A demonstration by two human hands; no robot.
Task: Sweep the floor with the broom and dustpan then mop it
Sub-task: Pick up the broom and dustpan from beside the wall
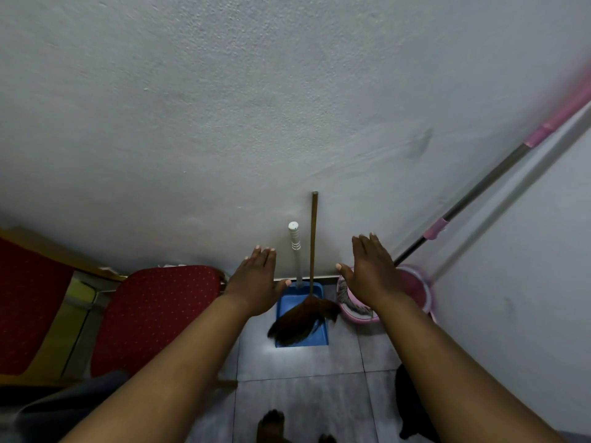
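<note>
A broom point(313, 238) with a thin brown stick leans against the wall, its dark bristles lying in a blue dustpan point(316, 337) on the tiled floor. The dustpan's white handle point(295, 247) stands upright beside the stick. To the right, a mop with a grey and pink pole point(473, 196) leans into the corner, its head in a pink bucket point(415, 289). My left hand point(256, 282) and my right hand point(374, 270) are stretched forward, flat and holding nothing, one on each side of the broom.
A red padded chair point(153, 314) stands at the left against the wall, with another red seat point(28, 302) further left. The white wall point(287, 107) fills the view ahead. Grey floor tiles point(303, 394) lie below, with my foot point(271, 423) at the bottom edge.
</note>
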